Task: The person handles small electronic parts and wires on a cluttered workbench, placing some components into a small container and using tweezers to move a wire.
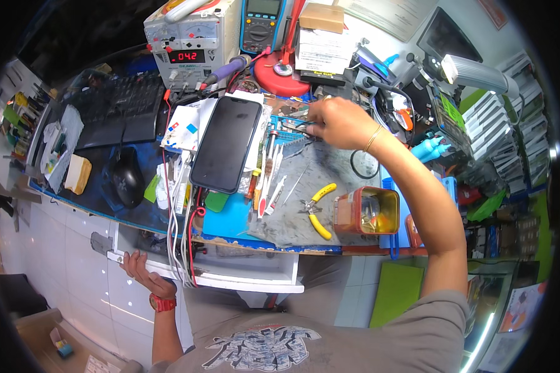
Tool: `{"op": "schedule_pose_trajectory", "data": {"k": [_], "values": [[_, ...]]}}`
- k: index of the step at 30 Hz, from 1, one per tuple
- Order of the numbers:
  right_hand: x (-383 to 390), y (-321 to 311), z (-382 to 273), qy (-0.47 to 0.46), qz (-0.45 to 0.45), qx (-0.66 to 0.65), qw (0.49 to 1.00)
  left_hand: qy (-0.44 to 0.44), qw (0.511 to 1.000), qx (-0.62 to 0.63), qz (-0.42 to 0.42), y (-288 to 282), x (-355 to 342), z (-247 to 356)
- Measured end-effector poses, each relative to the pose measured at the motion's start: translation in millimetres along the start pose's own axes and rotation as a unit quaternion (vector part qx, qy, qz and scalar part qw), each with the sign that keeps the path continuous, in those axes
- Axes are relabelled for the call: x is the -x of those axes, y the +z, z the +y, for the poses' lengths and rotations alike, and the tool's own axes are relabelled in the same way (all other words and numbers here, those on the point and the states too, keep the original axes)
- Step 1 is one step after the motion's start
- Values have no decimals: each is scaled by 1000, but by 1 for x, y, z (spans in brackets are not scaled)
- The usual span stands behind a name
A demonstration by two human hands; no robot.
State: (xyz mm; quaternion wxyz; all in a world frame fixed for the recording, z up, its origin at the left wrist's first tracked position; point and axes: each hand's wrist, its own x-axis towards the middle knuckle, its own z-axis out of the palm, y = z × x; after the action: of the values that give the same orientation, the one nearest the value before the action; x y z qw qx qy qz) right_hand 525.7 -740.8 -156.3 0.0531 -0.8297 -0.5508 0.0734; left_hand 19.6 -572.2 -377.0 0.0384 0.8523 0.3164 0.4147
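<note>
Right hand [339, 124]: yours, bracelet at the wrist, held over the back of the bench, fingers curled downward and thumb drawn in close to the forefinger; a thin dark item shows at the fingertips, but whether it is pinched cannot be told. Left hand [148, 275]: yours, red watch [163, 303] at the wrist, low at the left end of the drawer front, fingers half curled; whether they grip it cannot be told. Drawer [242, 283]: white, under the bench edge, pulled out toward you, long axis running left to right. Tray [282, 136]: blue, small, just left of your right fingertips, partly hidden by small items. Phone [227, 143]: dark screen up, left of the tray, long axis running away from you, far end leaning right. Pliers [321, 194]: yellow handles spread to the right, nose pointing left, on the grey mat [333, 171]. Tin [347, 212]: reddish, open-topped, just right of the pliers. Cables [182, 242]: white and red, hanging across the drawer. Mouse [127, 177]: black, left of the phone. Keyboard [115, 115]: behind the mouse. Power supply [221, 53] and multimeter [262, 25]: side by side at the rear.
</note>
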Motion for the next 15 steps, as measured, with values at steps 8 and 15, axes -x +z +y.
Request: {"op": "schedule_pose_trajectory", "data": {"k": [8, 15], "values": [[-39, 18, 30, -83, 36, 108, 990, -3, 1000, 14, 9, 3, 0, 0], [-36, 21, 28, -42, 10, 48, 998, -6, 1000, 9, 7, 1, 1, -1]]}}
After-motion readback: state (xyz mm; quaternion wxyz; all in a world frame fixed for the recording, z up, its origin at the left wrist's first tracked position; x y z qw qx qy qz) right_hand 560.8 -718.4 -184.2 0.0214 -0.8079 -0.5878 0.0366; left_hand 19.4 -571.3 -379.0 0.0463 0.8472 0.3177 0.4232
